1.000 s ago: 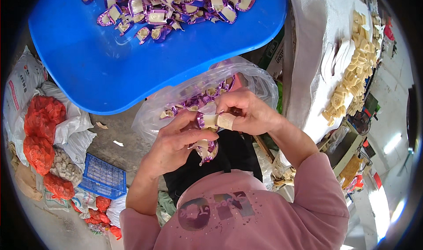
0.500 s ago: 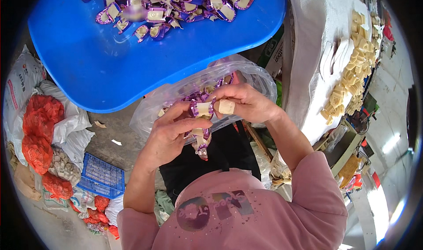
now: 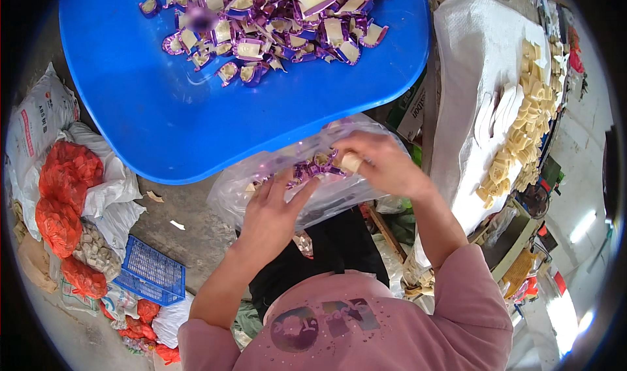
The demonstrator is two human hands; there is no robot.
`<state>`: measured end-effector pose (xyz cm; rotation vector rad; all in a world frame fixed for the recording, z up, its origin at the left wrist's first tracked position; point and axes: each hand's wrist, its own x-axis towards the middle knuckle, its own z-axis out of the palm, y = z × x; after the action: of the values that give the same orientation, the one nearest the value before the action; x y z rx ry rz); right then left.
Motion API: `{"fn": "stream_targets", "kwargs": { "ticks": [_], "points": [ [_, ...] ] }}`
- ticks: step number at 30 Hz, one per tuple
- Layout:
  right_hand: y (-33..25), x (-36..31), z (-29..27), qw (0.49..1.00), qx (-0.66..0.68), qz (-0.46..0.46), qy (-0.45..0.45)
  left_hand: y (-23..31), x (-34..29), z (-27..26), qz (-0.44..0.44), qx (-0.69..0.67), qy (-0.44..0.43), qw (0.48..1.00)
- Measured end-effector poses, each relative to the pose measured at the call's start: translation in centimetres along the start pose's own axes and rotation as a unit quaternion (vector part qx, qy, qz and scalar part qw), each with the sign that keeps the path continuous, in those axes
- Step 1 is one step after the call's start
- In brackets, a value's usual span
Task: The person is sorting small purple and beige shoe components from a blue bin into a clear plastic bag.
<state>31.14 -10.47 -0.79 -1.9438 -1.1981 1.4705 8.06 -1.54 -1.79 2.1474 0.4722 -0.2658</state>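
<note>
Purple-rimmed, cream-centred plastic pieces (image 3: 313,167) lie in a clear plastic bag (image 3: 230,194) held open at my lap. My left hand (image 3: 269,214) reaches over the bag's near left side, open, its thumb and fingers apart beside the pieces. On the bag's right, my right hand (image 3: 390,165) has its fingertips at the pieces, with thumb and fingers apart. A cream square patch (image 3: 351,162) covers its thumb tip; whether it is a wrap or a loose piece is unclear. The fingers' undersides are hidden. A small shiny piece (image 3: 304,243) shows below the bag.
A blue tray (image 3: 150,123) heaped with more purple and cream pieces (image 3: 261,28) stands ahead. On the right, cream parts (image 3: 522,123) lie on a white woven sheet (image 3: 460,77). Red bags (image 3: 65,175), white sacks (image 3: 42,110) and a blue crate (image 3: 153,266) sit at left.
The two purple and cream pieces in my hands are no longer held. Both hands have lowered toward the bag, and my left fingers have spread. The view has shifted slightly.
</note>
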Motion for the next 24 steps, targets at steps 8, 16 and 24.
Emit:
{"fn": "stream_targets", "kwargs": {
  "ticks": [8,16,24],
  "points": [
    [1.4,8.3,-3.5,0.933,-0.225,0.003,0.281,-7.6,11.3,-3.6,-0.163,-0.089,0.190,0.964],
    [4.5,12.2,-3.2,0.924,-0.274,0.039,0.262,-11.8,16.8,-0.7,-0.183,0.091,0.169,0.964],
    [5.0,11.6,-4.8,0.956,-0.060,0.147,0.246,-13.1,13.5,-2.3,-0.226,-0.320,0.209,0.896]
  ]
}}
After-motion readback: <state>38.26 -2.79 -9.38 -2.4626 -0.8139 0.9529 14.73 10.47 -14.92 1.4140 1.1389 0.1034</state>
